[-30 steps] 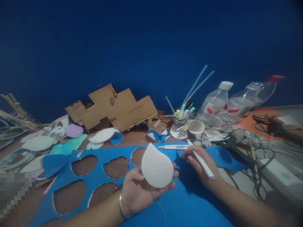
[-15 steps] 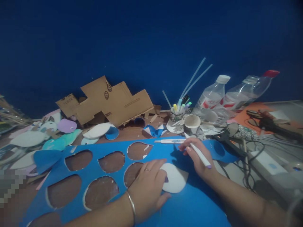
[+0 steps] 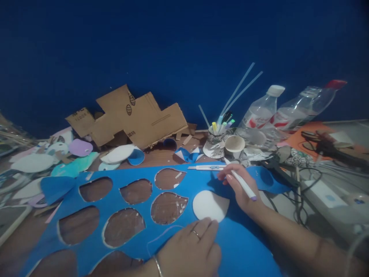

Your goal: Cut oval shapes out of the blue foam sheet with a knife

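A white teardrop-shaped piece (image 3: 211,206) lies on the large blue sheet (image 3: 129,174), which has several teardrop holes cut in it. My left hand (image 3: 191,246), with a ring and a bracelet, rests palm down on the sheet, its fingertips at the lower edge of the white piece. Its fingers are stretched forward; anything under the palm is hidden. Up to the right, my right hand (image 3: 240,186) holds a white marker (image 3: 243,183) with a purple end, slanted across the fingers. A white utility knife (image 3: 209,167) lies at the sheet's back edge beside that hand.
Cardboard (image 3: 141,119) leans at the back wall. Pens stand in a patterned cup (image 3: 215,139), with plastic bottles (image 3: 259,111) to its right. Cables (image 3: 301,207) and a white power strip (image 3: 325,194) lie at right. Cut foam shapes (image 3: 34,163) are piled at left.
My left hand has moved down towards me, off most of the white piece, uncovering it and a hole beside it. My right hand still holds the marker. The view has shifted slightly.
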Demonstrator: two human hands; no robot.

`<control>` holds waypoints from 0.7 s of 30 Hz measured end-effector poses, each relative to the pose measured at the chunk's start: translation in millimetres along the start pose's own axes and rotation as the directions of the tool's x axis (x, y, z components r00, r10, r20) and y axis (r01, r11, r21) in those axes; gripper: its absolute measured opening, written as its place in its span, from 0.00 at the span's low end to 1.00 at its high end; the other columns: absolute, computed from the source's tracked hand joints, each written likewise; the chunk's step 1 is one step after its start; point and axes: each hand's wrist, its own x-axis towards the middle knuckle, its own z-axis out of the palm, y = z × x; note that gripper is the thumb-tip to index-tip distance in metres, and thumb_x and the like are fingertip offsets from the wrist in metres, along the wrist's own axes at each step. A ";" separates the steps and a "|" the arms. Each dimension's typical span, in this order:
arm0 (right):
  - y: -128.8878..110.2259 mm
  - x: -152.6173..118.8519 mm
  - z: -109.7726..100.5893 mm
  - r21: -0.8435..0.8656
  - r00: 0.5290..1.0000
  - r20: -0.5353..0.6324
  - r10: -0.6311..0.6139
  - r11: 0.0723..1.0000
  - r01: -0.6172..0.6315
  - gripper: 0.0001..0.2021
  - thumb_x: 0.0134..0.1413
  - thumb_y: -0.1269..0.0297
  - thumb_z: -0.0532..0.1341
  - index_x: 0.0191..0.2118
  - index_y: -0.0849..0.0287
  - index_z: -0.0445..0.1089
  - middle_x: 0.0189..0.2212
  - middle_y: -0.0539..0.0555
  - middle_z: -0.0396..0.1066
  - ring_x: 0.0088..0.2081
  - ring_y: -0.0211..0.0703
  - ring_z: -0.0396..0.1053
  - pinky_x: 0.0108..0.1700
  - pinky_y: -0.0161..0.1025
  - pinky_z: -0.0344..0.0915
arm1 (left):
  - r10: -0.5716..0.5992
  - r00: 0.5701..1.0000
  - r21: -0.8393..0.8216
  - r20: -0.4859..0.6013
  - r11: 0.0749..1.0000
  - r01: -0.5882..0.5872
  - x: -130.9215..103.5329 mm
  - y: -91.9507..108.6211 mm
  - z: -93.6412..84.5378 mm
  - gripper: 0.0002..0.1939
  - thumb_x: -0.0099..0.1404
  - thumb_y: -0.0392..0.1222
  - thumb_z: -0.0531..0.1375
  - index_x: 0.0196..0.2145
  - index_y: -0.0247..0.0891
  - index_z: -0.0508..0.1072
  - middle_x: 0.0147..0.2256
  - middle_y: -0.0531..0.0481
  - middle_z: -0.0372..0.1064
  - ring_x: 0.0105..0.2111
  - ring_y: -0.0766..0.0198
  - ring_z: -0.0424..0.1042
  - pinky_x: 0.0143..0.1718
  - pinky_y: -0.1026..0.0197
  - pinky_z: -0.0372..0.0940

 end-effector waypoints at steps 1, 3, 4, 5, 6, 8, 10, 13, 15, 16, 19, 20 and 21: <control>0.1 0.1 -0.1 -0.004 1.000 0.000 -0.001 1.000 0.001 0.06 0.55 0.62 0.53 0.39 0.55 0.61 0.31 0.52 0.70 0.33 0.40 0.67 0.32 0.35 0.65 | 0.003 1.000 -0.008 0.019 1.000 -0.003 -0.2 -0.2 0.4 0.10 0.61 0.43 0.51 0.32 0.33 0.66 0.50 0.39 0.63 0.49 0.52 0.64 0.40 0.59 0.65; 0.2 0.0 -0.2 -0.011 1.000 -0.001 -0.003 1.000 0.003 0.06 0.55 0.62 0.53 0.39 0.55 0.61 0.31 0.51 0.70 0.33 0.39 0.67 0.31 0.35 0.65 | 0.004 0.999 -0.026 0.053 1.000 -0.002 -0.5 -0.2 1.4 0.10 0.61 0.44 0.52 0.33 0.33 0.66 0.52 0.38 0.61 0.50 0.52 0.63 0.41 0.59 0.65; 0.2 0.0 -0.2 -0.012 1.000 -0.001 -0.004 1.000 0.004 0.06 0.55 0.62 0.53 0.39 0.55 0.61 0.31 0.51 0.70 0.33 0.39 0.67 0.32 0.35 0.65 | 0.005 0.998 -0.032 0.063 0.999 -0.003 -0.5 -0.2 1.9 0.11 0.61 0.45 0.52 0.33 0.33 0.66 0.52 0.38 0.60 0.51 0.52 0.62 0.42 0.59 0.64; 0.2 -0.1 -0.2 -0.012 1.000 0.000 -0.005 1.000 0.005 0.06 0.55 0.62 0.53 0.39 0.55 0.61 0.31 0.51 0.70 0.33 0.39 0.67 0.32 0.35 0.65 | 0.005 0.997 -0.037 0.073 0.999 -0.002 -0.5 -0.2 2.3 0.12 0.61 0.46 0.52 0.34 0.32 0.66 0.53 0.37 0.59 0.51 0.51 0.61 0.43 0.58 0.64; 0.1 -0.1 -0.2 -0.013 1.000 0.002 -0.004 1.000 0.004 0.06 0.55 0.62 0.53 0.39 0.55 0.61 0.31 0.51 0.70 0.33 0.39 0.67 0.32 0.35 0.65 | 0.004 0.997 -0.041 0.082 0.999 0.000 -0.4 -0.3 2.4 0.13 0.61 0.47 0.53 0.34 0.32 0.66 0.53 0.36 0.58 0.52 0.50 0.60 0.44 0.57 0.63; -0.4 -0.2 -0.2 -0.012 1.000 0.003 0.002 1.000 -0.002 0.06 0.55 0.62 0.53 0.39 0.55 0.61 0.31 0.51 0.70 0.32 0.40 0.67 0.32 0.36 0.65 | 0.001 0.995 -0.049 0.098 0.999 0.004 0.1 -0.8 1.9 0.15 0.59 0.49 0.54 0.35 0.32 0.67 0.54 0.35 0.56 0.53 0.49 0.58 0.45 0.57 0.62; -1.1 -0.2 0.0 -0.014 1.000 -0.003 0.009 1.000 -0.009 0.07 0.55 0.61 0.53 0.39 0.55 0.61 0.30 0.51 0.70 0.32 0.41 0.67 0.32 0.37 0.65 | -0.005 0.993 -0.063 0.119 0.998 0.012 0.7 -1.6 0.6 0.17 0.58 0.50 0.55 0.35 0.31 0.67 0.55 0.35 0.55 0.54 0.50 0.57 0.47 0.56 0.61; -2.0 0.0 0.7 -0.020 1.000 -0.005 0.018 1.000 -0.018 0.07 0.55 0.60 0.53 0.38 0.55 0.61 0.30 0.52 0.70 0.33 0.42 0.67 0.32 0.38 0.65 | -0.020 0.991 -0.079 0.131 0.996 0.030 1.3 -2.6 -1.9 0.17 0.57 0.50 0.56 0.36 0.31 0.68 0.55 0.35 0.55 0.54 0.50 0.57 0.47 0.57 0.60; -1.8 0.3 1.2 -0.015 1.000 -0.007 0.026 1.000 -0.026 0.08 0.55 0.59 0.53 0.38 0.55 0.61 0.30 0.53 0.70 0.33 0.43 0.67 0.32 0.39 0.65 | -0.023 0.990 -0.080 0.136 0.996 0.034 1.7 -3.1 -3.7 0.18 0.57 0.51 0.56 0.36 0.32 0.68 0.55 0.36 0.55 0.53 0.50 0.58 0.48 0.56 0.60; -1.3 0.4 1.3 -0.007 0.999 -0.012 0.030 1.000 -0.030 0.08 0.55 0.58 0.52 0.38 0.55 0.61 0.30 0.53 0.70 0.32 0.43 0.68 0.32 0.39 0.65 | -0.022 0.990 -0.078 0.138 0.996 0.033 2.0 -3.4 -4.7 0.18 0.57 0.51 0.56 0.36 0.32 0.68 0.55 0.36 0.56 0.53 0.50 0.58 0.48 0.55 0.59; 0.9 0.9 1.2 0.034 0.998 -0.041 0.038 0.999 -0.037 0.12 0.55 0.55 0.51 0.40 0.56 0.61 0.29 0.54 0.70 0.31 0.44 0.68 0.31 0.41 0.65 | -0.023 0.987 -0.077 0.159 0.996 0.035 3.4 -5.1 -8.6 0.19 0.58 0.53 0.54 0.37 0.33 0.68 0.55 0.39 0.56 0.54 0.45 0.55 0.50 0.48 0.56; 1.5 1.0 0.9 0.052 0.998 -0.047 0.030 0.998 -0.027 0.13 0.55 0.54 0.50 0.41 0.56 0.61 0.29 0.54 0.70 0.30 0.44 0.68 0.30 0.41 0.65 | -0.024 0.985 -0.083 0.169 0.996 0.038 4.0 -5.7 -9.8 0.20 0.58 0.54 0.54 0.38 0.33 0.69 0.55 0.40 0.56 0.54 0.42 0.54 0.51 0.46 0.55; 1.9 1.2 0.5 0.069 0.999 -0.046 0.013 0.998 -0.010 0.15 0.56 0.53 0.49 0.42 0.56 0.61 0.28 0.54 0.70 0.29 0.44 0.68 0.30 0.41 0.65 | -0.025 0.983 -0.090 0.181 0.995 0.042 4.5 -6.3 -10.8 0.20 0.59 0.53 0.53 0.38 0.33 0.68 0.55 0.41 0.56 0.55 0.40 0.52 0.50 0.45 0.55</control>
